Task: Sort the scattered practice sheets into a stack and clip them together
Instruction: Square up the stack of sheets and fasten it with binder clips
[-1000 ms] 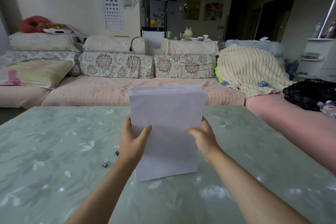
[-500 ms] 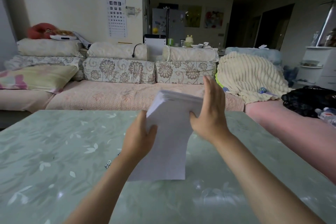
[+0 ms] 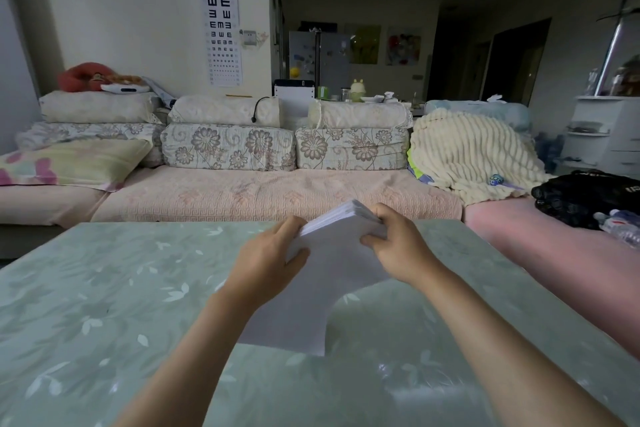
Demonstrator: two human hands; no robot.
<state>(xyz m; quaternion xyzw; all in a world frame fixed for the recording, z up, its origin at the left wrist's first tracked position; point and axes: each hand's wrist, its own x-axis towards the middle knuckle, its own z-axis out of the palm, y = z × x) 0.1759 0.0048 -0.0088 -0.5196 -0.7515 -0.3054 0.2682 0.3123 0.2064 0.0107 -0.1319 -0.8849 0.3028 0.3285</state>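
While our left hand (image 3: 266,263) and right hand (image 3: 398,246) are gripping the tilted sheet stack (image 3: 322,305) near its top, its bottom on the bench (image 3: 104,305), we are aiming for level, gentle squaring taps

One stack of sheets (image 3: 332,274) and two hands, the left hand (image 3: 266,263) and the right hand (image 3: 398,246), above one table (image 3: 104,305). Beyond the table: two brown-flowered cushions (image 3: 228,147) (image 3: 349,149), three pale bolsters (image 3: 97,107) (image 3: 225,111) (image 3: 360,114), one cream blanket (image 3: 467,152), one eye chart (image 3: 221,26), two wall pictures (image 3: 365,44) (image 3: 403,45). Right of the table: one black bag (image 3: 581,198).
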